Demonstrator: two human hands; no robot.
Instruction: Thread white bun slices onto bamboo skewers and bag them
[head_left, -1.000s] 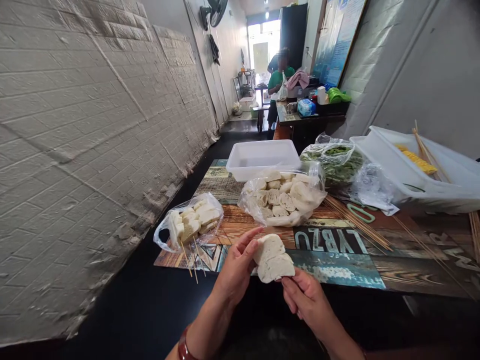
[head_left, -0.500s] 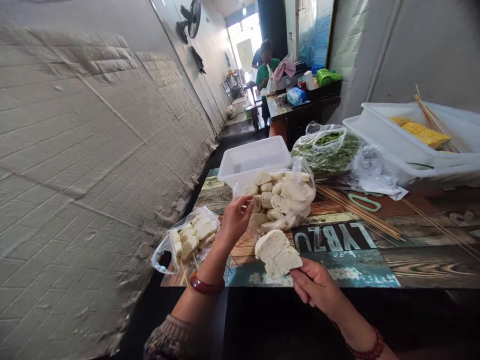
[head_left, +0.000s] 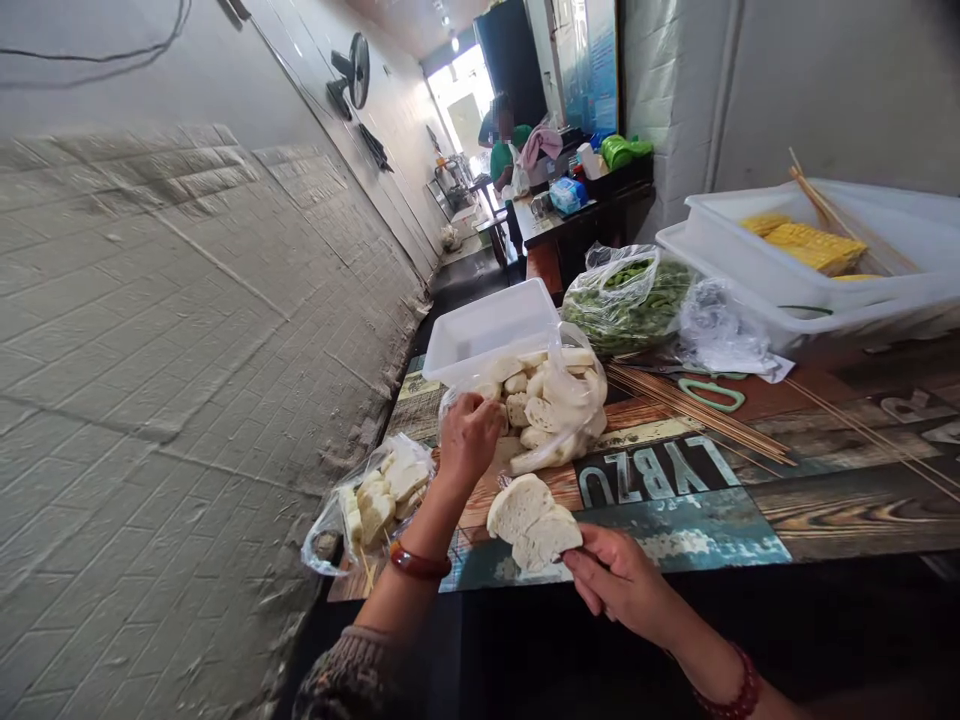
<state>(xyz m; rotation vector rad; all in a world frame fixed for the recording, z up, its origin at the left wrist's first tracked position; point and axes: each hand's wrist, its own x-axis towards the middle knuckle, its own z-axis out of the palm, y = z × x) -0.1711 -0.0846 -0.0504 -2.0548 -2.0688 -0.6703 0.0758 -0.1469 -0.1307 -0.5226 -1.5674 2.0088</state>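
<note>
In my right hand (head_left: 619, 582), fingers pinch the near end of two joined white, porous bread slices (head_left: 532, 522), held above the table's front edge; a skewer's dark tip seems to show at the fingers, the rest hidden. My left hand (head_left: 471, 440) is closed at the near left side of a clear plastic bag (head_left: 577, 345) full of similar bread pieces (head_left: 536, 410). What its curled fingers hold is hidden. Left of that wrist, a second plastic bag (head_left: 319, 545) holds skewered bread pieces (head_left: 379, 500).
Behind the bread bag is a white plastic tub (head_left: 495, 325). Bagged green vegetables (head_left: 630, 300), bamboo skewers (head_left: 705, 415) and green-handled scissors (head_left: 712, 395) lie to the right, near a white bin (head_left: 757, 285) holding yellow packs. A person (head_left: 506, 145) is far back.
My left hand has moved onto the bread bag's near side, and its fingers have curled closed. My right hand still holds the bread slices. The view has shifted slightly.
</note>
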